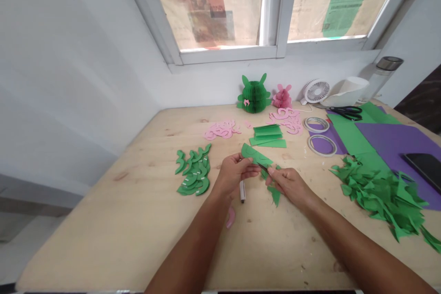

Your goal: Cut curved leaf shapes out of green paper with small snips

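My left hand (237,172) is closed on a folded strip of green paper (254,152) that has curved lines drawn on it. In my right hand (285,183) is a small pair of scissors (262,166), its dark blades against the paper's lower edge; the handles are mostly hidden by my fingers. Just below the hands, a green paper scrap (274,195) lies on the table. A white marker (242,192) rests beneath my left wrist, and a pink curved paper piece (230,217) lies partly behind my left forearm.
Green cut curves (195,172) are heaped at left, green scraps (386,197) at right. Behind the hands lie green strips (268,132) and pink cutouts (222,129). Tape rolls (322,145), black scissors (347,111), a phone (425,170) and a small fan (316,91) occupy the right side.
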